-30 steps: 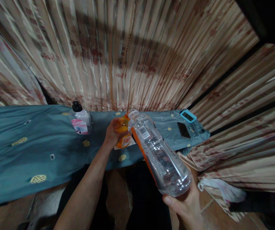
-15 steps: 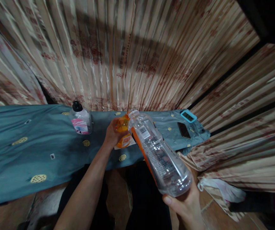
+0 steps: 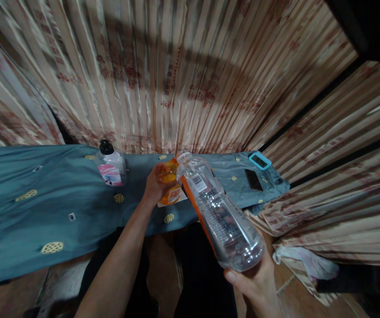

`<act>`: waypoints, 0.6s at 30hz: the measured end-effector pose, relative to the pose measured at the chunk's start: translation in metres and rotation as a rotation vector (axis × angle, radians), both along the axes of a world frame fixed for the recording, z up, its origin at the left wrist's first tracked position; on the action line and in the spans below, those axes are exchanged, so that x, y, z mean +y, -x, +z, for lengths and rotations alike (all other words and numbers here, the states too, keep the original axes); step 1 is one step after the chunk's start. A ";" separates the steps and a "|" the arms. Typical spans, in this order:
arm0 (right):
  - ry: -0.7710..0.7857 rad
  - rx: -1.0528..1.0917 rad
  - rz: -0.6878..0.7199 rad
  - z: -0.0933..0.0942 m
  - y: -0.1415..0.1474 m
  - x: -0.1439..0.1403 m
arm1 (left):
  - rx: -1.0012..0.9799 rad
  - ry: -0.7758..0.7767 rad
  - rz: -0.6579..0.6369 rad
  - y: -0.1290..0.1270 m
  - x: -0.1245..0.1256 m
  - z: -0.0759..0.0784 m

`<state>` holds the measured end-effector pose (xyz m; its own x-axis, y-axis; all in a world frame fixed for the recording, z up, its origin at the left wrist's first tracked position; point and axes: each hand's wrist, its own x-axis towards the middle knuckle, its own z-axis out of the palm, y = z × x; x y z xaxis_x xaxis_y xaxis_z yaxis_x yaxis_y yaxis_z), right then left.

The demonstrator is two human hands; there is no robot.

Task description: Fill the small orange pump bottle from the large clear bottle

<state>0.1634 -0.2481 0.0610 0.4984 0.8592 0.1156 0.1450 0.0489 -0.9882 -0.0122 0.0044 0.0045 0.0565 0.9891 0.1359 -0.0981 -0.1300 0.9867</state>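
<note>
My left hand point(image 3: 156, 182) is closed around the upper part of an orange see-through bottle point(image 3: 172, 194), which stands on a pale flat piece point(image 3: 183, 194) on the cloth. A large clear plastic bottle point(image 3: 221, 216) with an orange-edged label and a barcode is tilted, its neck down at the orange bottle's top. My right hand point(image 3: 257, 282) grips the clear bottle near its base. Whether the two mouths touch, and whether liquid runs between them, I cannot tell.
A clear bottle with black cap and pink label point(image 3: 110, 168) stands left on the teal cloth point(image 3: 87, 190). To the right lie a dark phone point(image 3: 253, 180) and a blue-framed digital clock point(image 3: 260, 160). Patterned curtains point(image 3: 176, 79) hang behind. A white plastic bag point(image 3: 309, 263) lies lower right.
</note>
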 end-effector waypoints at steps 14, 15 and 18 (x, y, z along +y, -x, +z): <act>-0.047 0.002 0.107 -0.009 -0.011 -0.001 | -0.003 -0.014 0.018 0.000 0.003 -0.003; -0.050 0.000 0.118 -0.010 -0.012 -0.001 | 0.005 -0.016 0.020 0.000 0.003 -0.004; -0.053 -0.007 0.115 -0.012 -0.013 -0.003 | 0.017 -0.011 0.017 0.000 0.003 -0.003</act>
<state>0.1763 -0.2515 0.0490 0.3954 0.9034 0.1657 0.1427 0.1178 -0.9827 -0.0125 0.0076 0.0015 0.0419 0.9884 0.1460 -0.0789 -0.1424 0.9867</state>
